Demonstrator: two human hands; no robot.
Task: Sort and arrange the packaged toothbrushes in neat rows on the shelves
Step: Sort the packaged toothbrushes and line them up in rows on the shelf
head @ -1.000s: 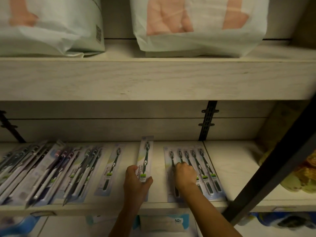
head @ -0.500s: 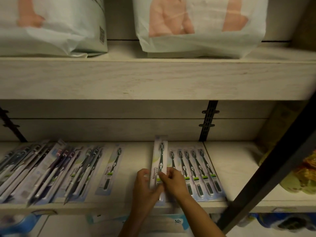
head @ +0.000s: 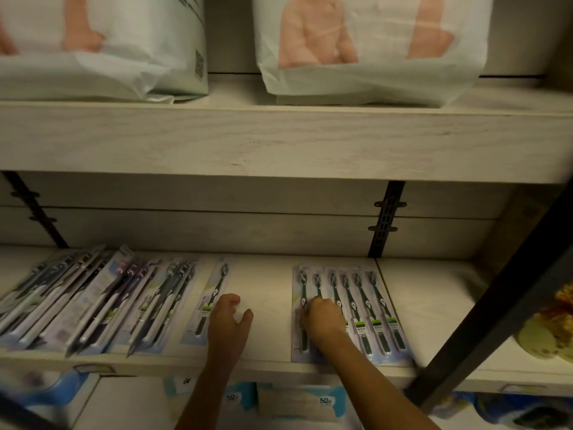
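Shelf (head: 266,293), middle tier: the pack carried 0.5 s ago now lies at the left edge of the right-hand row of toothbrushes (head: 350,308), making 6. Right hand (head: 324,319), fingers curled, presses it flat. Left hand (head: 228,321) hovers half-open, empty, beside a single pack (head: 214,297). Left-side packs blur; labels unreadable.

Dim light. Pale wood-grain shelves (head: 279,144), matching back panel (head: 217,231) behind, black slotted upright (head: 384,221) fixed to it, dark diagonal bar (head: 496,311) crossing at right.
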